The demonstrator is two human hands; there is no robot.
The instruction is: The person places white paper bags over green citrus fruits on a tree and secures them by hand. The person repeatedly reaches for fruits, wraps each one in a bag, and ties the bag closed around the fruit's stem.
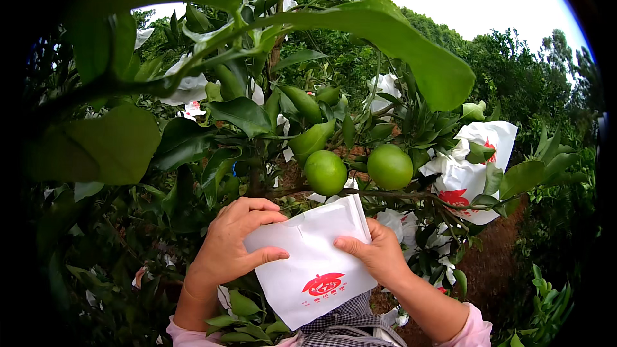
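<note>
A white paper bag [303, 250] with red printing is held tilted in front of my body. My right hand [381, 253] grips its right side, the thumb pressed on the front face and the fingers hidden behind. At the bag's upper left, my left hand [241, 241] has its thumb on the front face and its fingers along the top edge. Just above the bag, two round green citrus fruits, a left one [326, 172] and a right one [390, 166], hang side by side, uncovered, near a thin branch [381, 193].
Crumpled white bags [472, 173] hang on the branch at right, and more white bags [188, 84] show among the foliage. A large leaf [385, 33] and a dark twig [130, 86] cross close to the camera. Brown soil [491, 255] lies below right.
</note>
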